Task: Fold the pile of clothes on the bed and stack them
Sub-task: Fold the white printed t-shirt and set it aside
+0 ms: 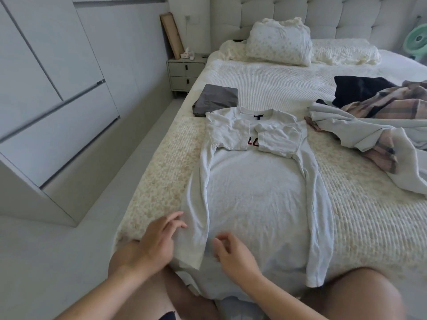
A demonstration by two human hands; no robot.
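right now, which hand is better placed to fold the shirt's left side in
Left. The left hand hovers at the white shirt's left hem edge, fingers relaxed. The right hand is over the shirt's middle, further from that edge.

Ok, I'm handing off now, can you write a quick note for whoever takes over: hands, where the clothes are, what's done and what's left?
Left hand: open, holding nothing, fingers over the near left edge of the white T-shirt.
Right hand: fingers loosely curled over the shirt's lower front, gripping nothing.
White T-shirt: spread flat on the bed, both sleeves and both sides folded inward; bottom hem hangs off the near edge.
Done: one folded grey garment lies beyond the shirt's collar, to the left.
Left: fold the shirt up from the hem and stack it on the grey garment, then work through the unfolded pile on the right.
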